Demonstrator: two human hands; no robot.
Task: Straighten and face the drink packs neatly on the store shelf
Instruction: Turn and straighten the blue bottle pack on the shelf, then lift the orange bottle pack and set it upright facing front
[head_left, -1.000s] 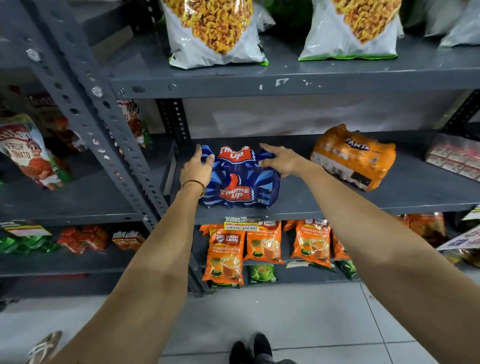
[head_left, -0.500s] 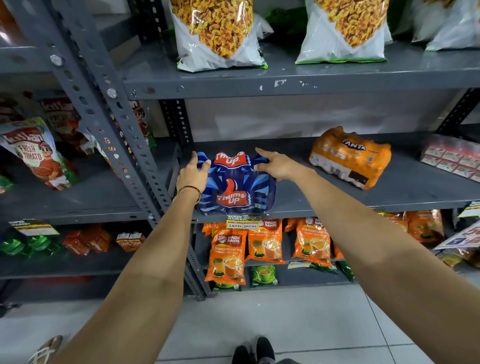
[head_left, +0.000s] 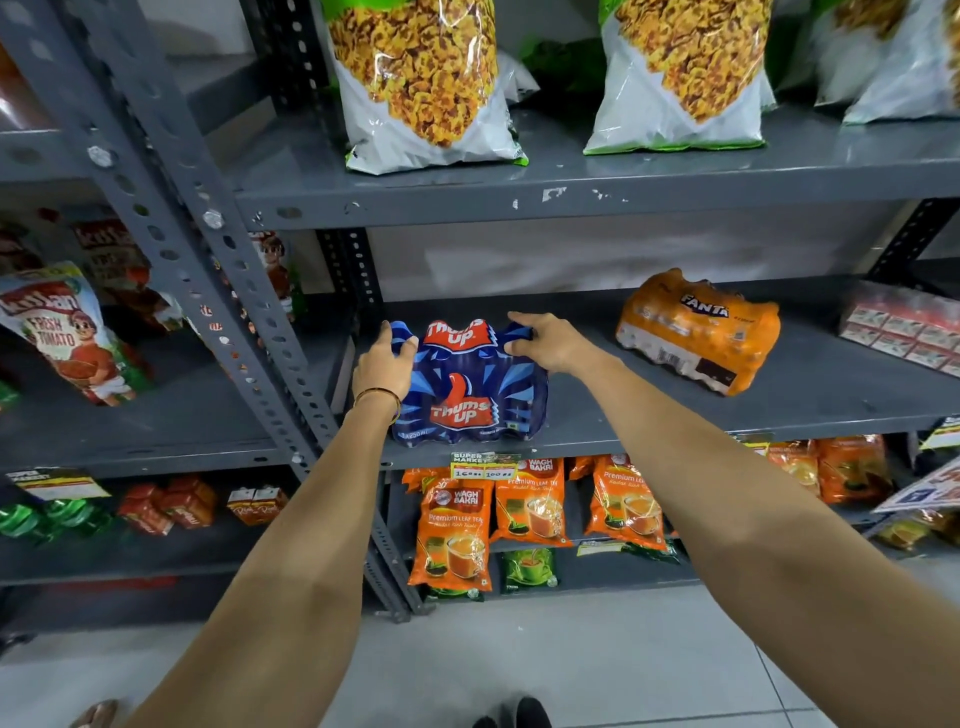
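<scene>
A blue Thums Up drink pack (head_left: 470, 395) stands at the front left of the grey middle shelf (head_left: 779, 405), its red logo facing me. My left hand (head_left: 383, 364) grips its upper left corner, and a thin bangle circles that wrist. My right hand (head_left: 545, 343) holds the pack's upper right corner. An orange Fanta drink pack (head_left: 698, 332) lies to the right on the same shelf, turned at an angle, with neither hand touching it.
A slotted grey upright (head_left: 218, 260) stands just left of the blue pack. Snack bags (head_left: 426, 78) fill the shelf above, and red-and-white cartons (head_left: 904, 332) sit at the far right. Orange tea packets (head_left: 457, 535) hang below. Tomato pouches (head_left: 62, 332) occupy the left bay.
The blue pack has slid forward toward the shelf's front edge with both hands on it. The view has shifted slightly left.
</scene>
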